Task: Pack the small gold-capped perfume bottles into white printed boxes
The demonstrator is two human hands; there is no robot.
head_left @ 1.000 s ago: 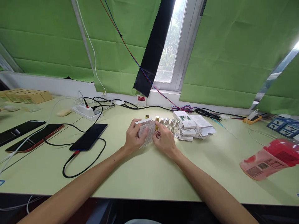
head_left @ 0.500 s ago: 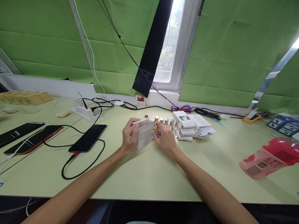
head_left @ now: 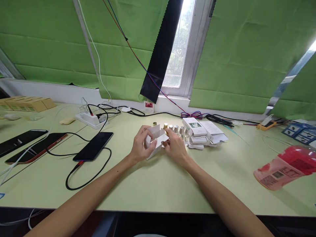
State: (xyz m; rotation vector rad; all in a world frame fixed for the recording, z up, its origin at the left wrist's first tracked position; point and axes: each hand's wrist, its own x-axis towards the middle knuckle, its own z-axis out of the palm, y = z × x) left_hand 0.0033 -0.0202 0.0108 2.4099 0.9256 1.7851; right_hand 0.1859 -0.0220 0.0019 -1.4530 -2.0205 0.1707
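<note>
Upright in front of me is a small white paper carton (head_left: 154, 150), its top open and its flaps spread. My left hand (head_left: 141, 144) grips it from the left, with the thumb on the near side and the fingers curled over the rim. On the other side, my right hand (head_left: 175, 144) is closed at the carton's right edge, index finger and thumb against a flap. Small glass bottles (head_left: 181, 131) with gold or silver caps stand in a row just behind the right hand, which partly hides them. Another gold-capped bottle (head_left: 154, 124) shows behind the carton.
Right of the bottles lies a pile of white cartons (head_left: 196, 128) with flattened ones. Phones (head_left: 93, 146) and a power strip (head_left: 90, 119) with cables are at left. A red-lidded container (head_left: 283, 168) lies at right, near a yellow multimeter (head_left: 266, 125).
The carton went from flattened to opened out into a box shape with its top flaps apart. My left fingers have shifted onto its rim; the right hand has barely moved.
</note>
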